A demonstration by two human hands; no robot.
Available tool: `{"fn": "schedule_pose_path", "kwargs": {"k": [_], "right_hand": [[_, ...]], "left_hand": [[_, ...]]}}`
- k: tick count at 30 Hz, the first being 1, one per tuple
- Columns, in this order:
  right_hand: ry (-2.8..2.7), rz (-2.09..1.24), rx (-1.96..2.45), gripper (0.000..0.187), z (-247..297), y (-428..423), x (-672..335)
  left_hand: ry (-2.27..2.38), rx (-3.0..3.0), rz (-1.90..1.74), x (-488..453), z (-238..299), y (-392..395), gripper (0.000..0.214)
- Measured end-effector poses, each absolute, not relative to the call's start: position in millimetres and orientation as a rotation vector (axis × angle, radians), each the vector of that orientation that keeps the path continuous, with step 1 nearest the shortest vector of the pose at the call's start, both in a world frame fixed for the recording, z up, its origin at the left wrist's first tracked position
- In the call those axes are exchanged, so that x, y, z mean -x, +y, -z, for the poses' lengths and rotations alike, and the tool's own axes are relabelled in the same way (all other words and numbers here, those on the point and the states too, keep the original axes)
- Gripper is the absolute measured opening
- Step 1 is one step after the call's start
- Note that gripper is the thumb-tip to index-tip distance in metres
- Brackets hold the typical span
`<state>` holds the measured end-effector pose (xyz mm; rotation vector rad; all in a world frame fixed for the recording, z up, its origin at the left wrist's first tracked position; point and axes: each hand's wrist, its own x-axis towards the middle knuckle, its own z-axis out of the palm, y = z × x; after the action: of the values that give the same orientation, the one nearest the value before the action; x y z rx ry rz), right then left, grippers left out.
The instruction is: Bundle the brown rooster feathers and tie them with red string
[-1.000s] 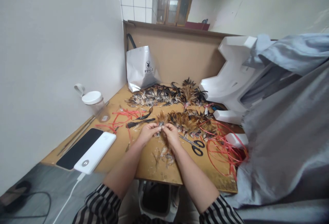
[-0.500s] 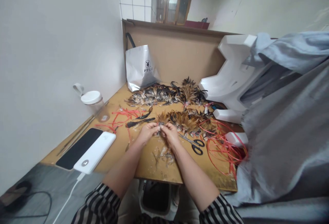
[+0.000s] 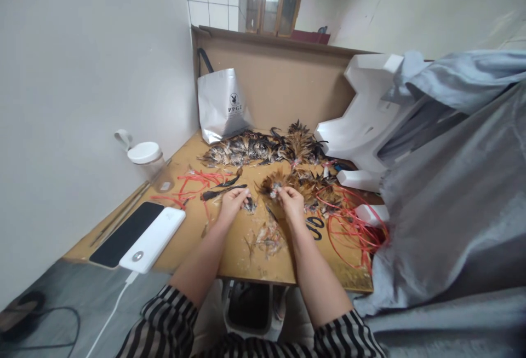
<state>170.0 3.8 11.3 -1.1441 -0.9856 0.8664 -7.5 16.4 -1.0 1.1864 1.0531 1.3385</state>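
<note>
In the head view my left hand (image 3: 233, 205) is closed in a pinch on a small dark feather (image 3: 250, 205) that points down over the table. To its right, my right hand (image 3: 292, 202) pinches the pale base of a brown feather bunch (image 3: 271, 182), its tips fanned out. More brown feathers (image 3: 306, 185) lie just behind that hand. The black-handled scissors (image 3: 315, 227) rest beside my right forearm, which hides their blades. Loose feather scraps (image 3: 268, 238) are scattered between my forearms.
A row of feather bunches (image 3: 246, 149) lies along the back, before a silver bag (image 3: 224, 107). Red plastic strings (image 3: 353, 232) tangle at right, with more red strips (image 3: 197, 183) at left. A lidded jar (image 3: 146, 154), phone (image 3: 127, 235) and white power bank (image 3: 153, 240) stand left.
My hands, together before, have moved apart. My right hand has gone right and up with the feather bunch; my left now holds a small feather slightly lower. The right forearm now covers the scissor blades.
</note>
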Motion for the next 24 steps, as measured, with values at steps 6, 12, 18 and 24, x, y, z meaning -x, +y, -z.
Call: {"fn": "schedule_pose_path", "kwargs": {"k": [6, 12, 18, 24], "right_hand": [[-1.063, -0.700, 1.336, 0.031, 3.6, 13.2, -186.5], [-1.190, -0.578, 1.557, 0.033, 16.0, 20.3, -190.9], [-1.335, -0.459, 1.754, 0.030, 15.9, 17.0, -194.1], [-1.304, -0.348, 1.684, 0.017, 16.1, 15.1, -192.7]], "left_hand": [[1.079, -1.144, -1.362, 8.4, -1.1, 14.8, 0.030], [1.090, -1.097, -1.379, 7.6, -2.1, 14.8, 0.030], [1.104, -1.147, -1.351, 6.8, -0.7, 15.4, 0.030], [1.105, -1.111, -1.366, 7.3, -0.4, 14.9, 0.030]]}}
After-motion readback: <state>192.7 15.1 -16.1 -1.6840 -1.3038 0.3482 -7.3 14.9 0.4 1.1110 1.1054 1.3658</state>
